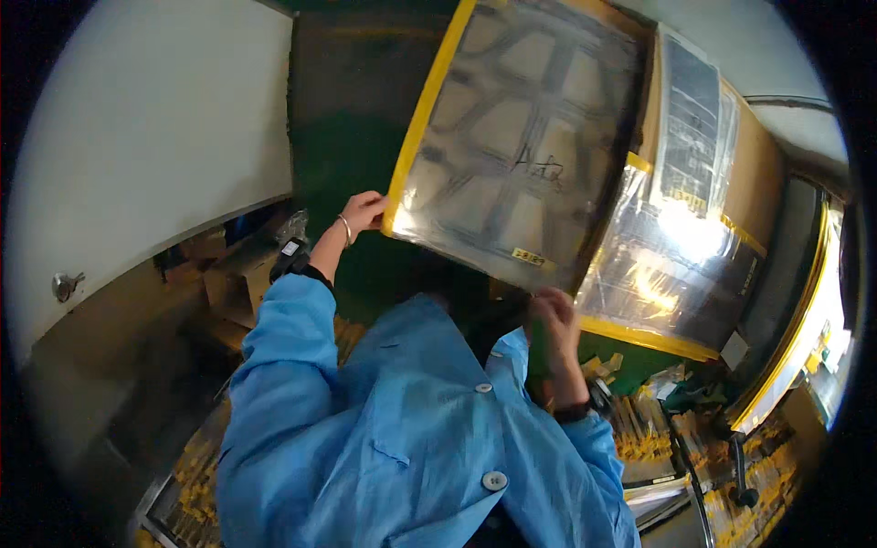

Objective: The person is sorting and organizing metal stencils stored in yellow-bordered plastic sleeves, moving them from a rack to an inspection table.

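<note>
A large clear film sheet [512, 119] with grey patterns, handwriting and yellow tape edging stands out in front of me, tilted. Its lower left corner, where the yellow edge ends, is pinched in my left hand [365, 211]. My right hand [555, 320], slightly blurred, is closed at the sheet's lower right corner. A bracelet and a dark band circle my left wrist; another dark band is on the right one. Just right of the held sheet, a second yellow-edged clear film [639, 265] reflects bright light.
More film sheets [692, 119] lean on brown board at the right, near a yellow-edged frame [795, 338]. Racks of yellow-edged sheets [639, 429] stand low on the right, more at lower left [196, 484]. A pale door [174, 119] with a metal handle [66, 286] fills the left.
</note>
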A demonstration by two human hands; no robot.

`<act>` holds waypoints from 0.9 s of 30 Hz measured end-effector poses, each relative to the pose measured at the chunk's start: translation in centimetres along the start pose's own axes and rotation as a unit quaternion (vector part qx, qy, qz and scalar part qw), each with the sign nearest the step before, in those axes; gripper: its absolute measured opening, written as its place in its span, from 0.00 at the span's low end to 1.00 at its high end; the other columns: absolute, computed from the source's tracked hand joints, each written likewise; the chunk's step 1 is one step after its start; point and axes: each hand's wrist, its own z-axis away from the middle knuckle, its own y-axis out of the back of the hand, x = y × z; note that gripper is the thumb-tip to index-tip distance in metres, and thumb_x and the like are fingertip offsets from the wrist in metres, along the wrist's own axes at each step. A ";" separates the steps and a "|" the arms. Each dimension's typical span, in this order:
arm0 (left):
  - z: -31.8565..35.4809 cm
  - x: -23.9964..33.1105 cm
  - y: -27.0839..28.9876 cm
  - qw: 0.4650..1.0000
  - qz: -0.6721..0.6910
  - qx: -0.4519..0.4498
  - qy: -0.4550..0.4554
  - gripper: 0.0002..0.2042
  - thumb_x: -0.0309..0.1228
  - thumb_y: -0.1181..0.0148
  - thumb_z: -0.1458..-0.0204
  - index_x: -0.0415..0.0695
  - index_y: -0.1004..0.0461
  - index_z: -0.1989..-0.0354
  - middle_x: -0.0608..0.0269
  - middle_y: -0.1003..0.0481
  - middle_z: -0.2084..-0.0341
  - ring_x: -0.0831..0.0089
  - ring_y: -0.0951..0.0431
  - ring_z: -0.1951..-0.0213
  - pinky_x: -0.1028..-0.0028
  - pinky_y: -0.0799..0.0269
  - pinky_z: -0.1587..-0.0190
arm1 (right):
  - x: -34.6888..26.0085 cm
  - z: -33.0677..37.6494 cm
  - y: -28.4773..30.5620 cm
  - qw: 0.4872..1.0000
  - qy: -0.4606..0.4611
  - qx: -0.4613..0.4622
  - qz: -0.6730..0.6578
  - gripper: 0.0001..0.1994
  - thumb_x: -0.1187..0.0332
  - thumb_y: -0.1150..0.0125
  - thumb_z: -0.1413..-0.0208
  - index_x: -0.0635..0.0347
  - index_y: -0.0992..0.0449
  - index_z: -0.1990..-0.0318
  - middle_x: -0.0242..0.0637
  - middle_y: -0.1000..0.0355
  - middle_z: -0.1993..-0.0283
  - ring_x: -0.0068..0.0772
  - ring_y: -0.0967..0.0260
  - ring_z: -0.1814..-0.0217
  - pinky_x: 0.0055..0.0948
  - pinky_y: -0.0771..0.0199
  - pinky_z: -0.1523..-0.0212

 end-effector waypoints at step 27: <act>10.5 2.3 -5.1 0.804 -0.169 0.218 -0.526 0.09 0.21 0.46 0.56 0.37 0.32 0.63 0.57 0.27 0.78 0.75 0.25 0.79 0.78 0.30 0.78 | 1.6 -7.5 -17.2 0.790 -0.268 0.012 -0.551 0.22 0.59 0.43 0.50 0.63 0.37 0.53 0.39 0.34 0.56 0.38 0.35 0.54 0.33 0.31 0.54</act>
